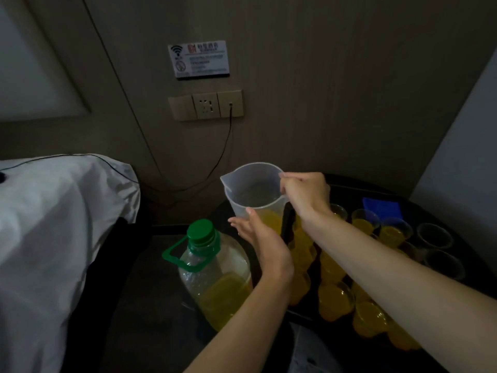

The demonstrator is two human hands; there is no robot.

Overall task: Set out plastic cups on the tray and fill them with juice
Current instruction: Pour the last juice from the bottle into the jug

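One wide-angle camera, worn on the head, looked forward and down from close range: wall (336, 90) across the upper frame, tabletop (145, 286) lower centre, tray (301, 314) lower right.

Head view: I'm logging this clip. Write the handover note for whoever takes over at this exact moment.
Right hand grips the jug at its handle side. Left hand steadies its lower wall, fingers straight.
The jug is roughly upright above the left edge of the tray, with only a little juice in it.
The bottle, capped and partly full, stands left of the tray.
Done: most cups are set out as filled cups.
Left: at least two empty cups at the far right. The jug probably needs refilling first.
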